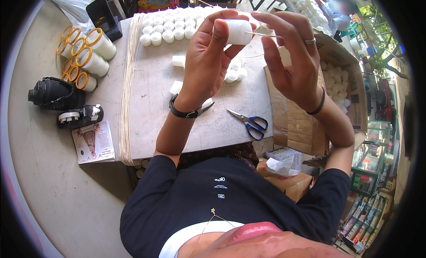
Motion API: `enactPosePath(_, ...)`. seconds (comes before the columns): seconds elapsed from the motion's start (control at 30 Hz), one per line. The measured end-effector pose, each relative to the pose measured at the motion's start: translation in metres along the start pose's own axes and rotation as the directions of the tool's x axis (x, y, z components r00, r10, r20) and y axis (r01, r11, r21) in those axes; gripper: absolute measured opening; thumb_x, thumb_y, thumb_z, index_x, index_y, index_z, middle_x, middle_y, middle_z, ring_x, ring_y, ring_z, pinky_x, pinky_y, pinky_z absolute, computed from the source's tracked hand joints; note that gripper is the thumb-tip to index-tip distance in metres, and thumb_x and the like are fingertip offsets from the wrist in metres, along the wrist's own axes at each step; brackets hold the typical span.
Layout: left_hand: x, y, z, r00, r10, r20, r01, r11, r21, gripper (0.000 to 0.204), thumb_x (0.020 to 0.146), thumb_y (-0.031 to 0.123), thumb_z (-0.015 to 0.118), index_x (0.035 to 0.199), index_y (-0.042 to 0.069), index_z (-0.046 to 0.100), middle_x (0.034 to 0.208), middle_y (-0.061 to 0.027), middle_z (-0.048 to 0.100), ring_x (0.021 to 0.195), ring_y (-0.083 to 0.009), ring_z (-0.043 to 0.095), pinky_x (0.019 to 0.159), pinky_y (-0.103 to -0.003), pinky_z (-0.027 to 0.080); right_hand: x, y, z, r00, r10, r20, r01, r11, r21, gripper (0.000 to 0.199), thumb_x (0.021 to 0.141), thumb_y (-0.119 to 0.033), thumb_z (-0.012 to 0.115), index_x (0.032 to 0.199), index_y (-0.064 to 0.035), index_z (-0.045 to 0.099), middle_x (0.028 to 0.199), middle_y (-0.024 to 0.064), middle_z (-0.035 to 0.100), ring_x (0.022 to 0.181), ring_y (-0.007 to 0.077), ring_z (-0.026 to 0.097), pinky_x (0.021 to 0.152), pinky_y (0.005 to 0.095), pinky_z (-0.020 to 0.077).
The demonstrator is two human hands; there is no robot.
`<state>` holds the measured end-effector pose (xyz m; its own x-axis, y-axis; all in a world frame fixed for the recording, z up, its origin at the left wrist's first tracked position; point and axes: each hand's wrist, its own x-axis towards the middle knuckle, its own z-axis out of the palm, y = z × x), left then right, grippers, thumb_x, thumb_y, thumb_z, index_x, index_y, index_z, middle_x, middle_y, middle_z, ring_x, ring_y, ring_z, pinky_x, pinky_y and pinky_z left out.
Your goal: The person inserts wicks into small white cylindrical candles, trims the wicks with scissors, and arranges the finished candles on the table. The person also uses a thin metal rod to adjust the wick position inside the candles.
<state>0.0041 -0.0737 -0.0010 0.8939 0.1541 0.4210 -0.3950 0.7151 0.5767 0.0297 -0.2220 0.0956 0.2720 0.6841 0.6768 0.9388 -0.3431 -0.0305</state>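
Nearest the camera, at 6 o'clock, part of the person's face (275,240) is seen, with a thin necklace (214,212) hung just beyond it and a black shirt (186,191) worn below. At 12 o'clock a white cylinder (238,32) is gripped on its side between the thumb and fingers of the left hand (207,53). From its right end a thin white strand (262,34) is stretched toward 3 o'clock, to the fingers of the right hand (296,62). That hand is raised at 1 o'clock with its fingers partly bent; whether the strand is pinched there cannot be told. A black strap (185,113) is worn on the left wrist, and 1 ring (309,41) on the right hand.

Below the hands, blue-handled scissors (245,119) are laid on the table (191,131) at 3 o'clock, their tip pointed to 10 o'clock. Rows of white cylinders (168,35) are stood at 11 o'clock, and a smaller cluster (232,75) at 1 o'clock. At 9 to 10 o'clock a bundle of cords (128,93) is draped over the table; past it, orange-ringed jars (101,47) are set at 10 o'clock, and a black bottle (66,94) at 9 o'clock. More cylinders are held in a cardboard box (297,120) at 3 o'clock.
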Motion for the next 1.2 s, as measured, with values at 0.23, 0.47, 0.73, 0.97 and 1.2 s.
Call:
enactPosePath(0.23,-0.005,0.000,0.004,1.000,-0.010,-0.012,0.010,0.999,-0.051,0.054,0.097,0.036,0.058,0.135,0.002,0.042,0.121,-0.0133,0.059,0.113,-0.0224,0.062,0.101,-0.037,0.053,-0.009,0.006,0.012,0.998,0.037,-0.054,-0.026,0.978,0.207,0.033,0.084,-0.001,0.073,0.116,-0.0018,0.062,0.098,0.0086,0.066,0.077,0.0159,0.065,0.066,0.0257,0.0525)
enactPosePath(0.47,-0.002,-0.004,0.004,0.993,0.103,-0.063,-0.101,0.994,0.042,0.062,0.097,0.039,0.059,0.141,0.002,0.039,0.128,-0.0167,0.055,0.112,-0.0195,0.061,0.101,-0.034,0.050,-0.017,0.008,0.019,0.964,0.267,-0.012,-0.230,0.854,0.467,0.037,0.084,0.002,0.072,0.119,-0.0018,0.062,0.095,0.0090,0.067,0.080,0.0146,0.067,0.071,0.0261,0.0557)
enactPosePath(0.73,0.002,-0.002,0.005,0.978,0.205,0.045,-0.205,0.883,0.422,0.049,0.105,0.039,0.046,0.141,0.006,0.046,0.132,-0.0120,0.057,0.113,-0.0150,0.058,0.087,-0.026,0.049,-0.018,0.006,0.016,0.895,0.408,0.181,-0.433,0.699,0.568,0.031,0.082,-0.003,0.075,0.112,-0.0044,0.065,0.085,0.0031,0.070,0.079,0.0102,0.066,0.072,0.0249,0.0503)
enactPosePath(0.97,0.003,-0.005,-0.003,0.902,0.275,0.333,-0.403,0.255,0.879,0.039,0.096,0.016,0.062,0.129,0.000,0.051,0.122,-0.0197,0.059,0.108,-0.0334,0.061,0.091,-0.039,0.050,-0.012,0.018,0.007,0.959,0.274,0.073,-0.280,0.874,0.396,0.035,0.084,-0.023,0.075,0.113,-0.0061,0.068,0.106,0.0090,0.064,0.100,0.0192,0.060,0.087,0.0363,0.0475)
enactPosePath(1.2,-0.001,-0.011,-0.002,0.858,0.103,0.504,-0.509,0.036,0.860,0.040,0.085,0.006,0.068,0.120,-0.003,0.053,0.111,-0.0184,0.058,0.105,-0.0341,0.057,0.089,-0.042,0.050,-0.015,0.022,0.014,0.952,0.276,0.133,-0.306,0.866,0.395,0.016,0.083,-0.019,0.077,0.095,-0.0081,0.077,0.098,0.0047,0.066,0.090,0.0213,0.060,0.082,0.0344,0.0486)
